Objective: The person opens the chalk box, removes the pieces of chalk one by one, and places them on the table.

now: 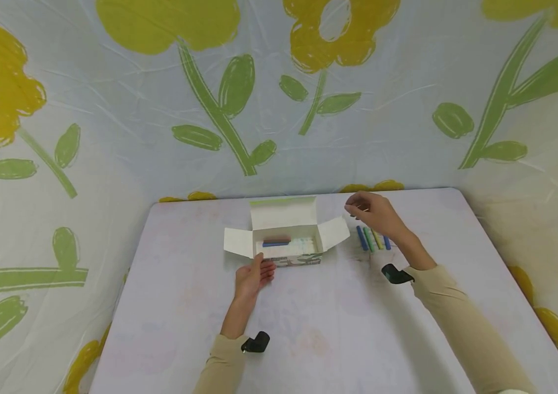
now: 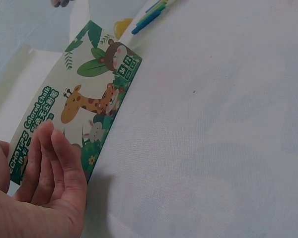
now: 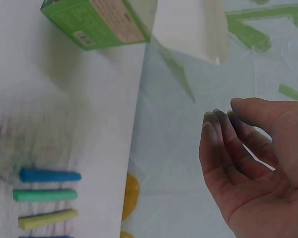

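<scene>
A white and green cardboard chalk box point(image 1: 303, 261) stands with its lid and side flaps folded out. Inside lie a brown chalk stick point(image 1: 276, 239) and a blue one point(image 1: 276, 244), beside pale sticks. At its front left corner my left hand point(image 1: 249, 279) holds the box, thumb at the top rim and fingers against the printed front panel point(image 2: 92, 99). My right hand point(image 1: 379, 213) hovers above the table's back part, right of the box. Its loosely curled fingers point(image 3: 211, 153) hold nothing. Below it lie several chalk sticks in a row, including blue point(image 3: 49, 175), green point(image 3: 44, 195) and yellow point(image 3: 48, 218).
Smudges of chalk dust point(image 3: 30, 124) mark the pale tabletop point(image 1: 308, 328) near the loose sticks. A flower-patterned cloth point(image 1: 382, 109) hangs behind the table's back edge and along both sides. The box's right flap point(image 1: 334, 233) sticks out toward the sticks.
</scene>
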Available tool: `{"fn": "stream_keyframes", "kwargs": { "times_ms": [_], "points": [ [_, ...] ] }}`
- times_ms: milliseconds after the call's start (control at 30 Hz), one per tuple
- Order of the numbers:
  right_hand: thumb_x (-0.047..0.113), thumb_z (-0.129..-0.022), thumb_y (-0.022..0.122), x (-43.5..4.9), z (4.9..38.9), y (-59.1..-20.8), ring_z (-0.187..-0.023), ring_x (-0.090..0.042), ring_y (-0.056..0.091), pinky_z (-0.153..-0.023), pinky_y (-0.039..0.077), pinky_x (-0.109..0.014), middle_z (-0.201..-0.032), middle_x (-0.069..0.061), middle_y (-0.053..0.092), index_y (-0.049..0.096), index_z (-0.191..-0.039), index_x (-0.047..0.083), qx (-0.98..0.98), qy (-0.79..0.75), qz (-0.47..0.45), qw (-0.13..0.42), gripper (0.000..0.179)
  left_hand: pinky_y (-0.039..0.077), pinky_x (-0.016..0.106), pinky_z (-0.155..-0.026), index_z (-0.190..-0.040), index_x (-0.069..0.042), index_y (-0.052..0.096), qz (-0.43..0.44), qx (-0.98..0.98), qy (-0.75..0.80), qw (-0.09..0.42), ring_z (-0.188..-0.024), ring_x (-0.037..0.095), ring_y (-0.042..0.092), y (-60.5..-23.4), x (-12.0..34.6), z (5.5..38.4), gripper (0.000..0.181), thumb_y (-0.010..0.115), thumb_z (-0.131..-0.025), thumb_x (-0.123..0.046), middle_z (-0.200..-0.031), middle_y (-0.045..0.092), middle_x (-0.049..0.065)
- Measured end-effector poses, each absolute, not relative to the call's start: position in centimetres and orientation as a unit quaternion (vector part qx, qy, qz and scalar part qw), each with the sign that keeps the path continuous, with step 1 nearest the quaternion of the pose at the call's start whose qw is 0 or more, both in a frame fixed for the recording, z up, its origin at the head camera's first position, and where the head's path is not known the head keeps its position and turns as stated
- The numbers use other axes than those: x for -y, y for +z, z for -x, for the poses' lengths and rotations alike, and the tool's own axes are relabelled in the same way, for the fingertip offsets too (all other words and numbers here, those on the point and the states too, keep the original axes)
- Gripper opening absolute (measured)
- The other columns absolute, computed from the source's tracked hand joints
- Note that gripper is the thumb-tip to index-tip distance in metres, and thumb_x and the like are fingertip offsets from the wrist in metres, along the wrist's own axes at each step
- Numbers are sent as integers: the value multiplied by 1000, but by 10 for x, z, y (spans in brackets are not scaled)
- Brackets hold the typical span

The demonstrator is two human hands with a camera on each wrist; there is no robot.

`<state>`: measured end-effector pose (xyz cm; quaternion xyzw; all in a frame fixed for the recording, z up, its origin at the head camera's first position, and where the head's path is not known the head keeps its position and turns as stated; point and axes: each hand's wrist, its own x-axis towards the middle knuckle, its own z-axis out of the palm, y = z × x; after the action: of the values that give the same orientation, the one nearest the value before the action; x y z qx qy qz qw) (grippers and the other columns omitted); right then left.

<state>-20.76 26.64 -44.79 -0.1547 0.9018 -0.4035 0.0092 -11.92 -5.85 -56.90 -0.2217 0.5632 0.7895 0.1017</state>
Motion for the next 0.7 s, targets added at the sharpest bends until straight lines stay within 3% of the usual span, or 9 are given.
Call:
{"fn": "stream_keyframes", "kwargs": {
  "times_ms": [100, 333, 700],
  "points": [
    [12, -102, 65, -254, 210, -448, -97, -36, 68, -76, 54, -22, -106, -20, 70, 67, -114, -5, -893, -415, 174, 9, 21, 59, 22, -69, -106, 15, 69, 229, -559, 791, 101, -72, 10, 68, -568, 59, 120, 47, 60, -105, -31, -85, 75, 11],
    [8, -101, 66, -227, 214, -459, -101, -35, 68, -88, 57, -48, -108, -19, 70, 67, -114, -6, -879, -425, 213, 39, 19, 60, 24, -72, -109, 17, 68, 229, -558, 791, 105, -73, 11, 69, -567, 59, 121, 49, 58, -106, -32, -87, 75, 12],
    [7, -98, 70, -187, 215, -484, -100, -32, 68, -88, 57, -47, -106, -16, 70, 67, -114, -4, -852, -432, 280, 91, 20, 58, 23, -71, -110, 16, 68, 215, -567, 789, 102, -73, 10, 67, -571, 60, 119, 51, 58, -106, -33, -87, 75, 11]
  ]
}}
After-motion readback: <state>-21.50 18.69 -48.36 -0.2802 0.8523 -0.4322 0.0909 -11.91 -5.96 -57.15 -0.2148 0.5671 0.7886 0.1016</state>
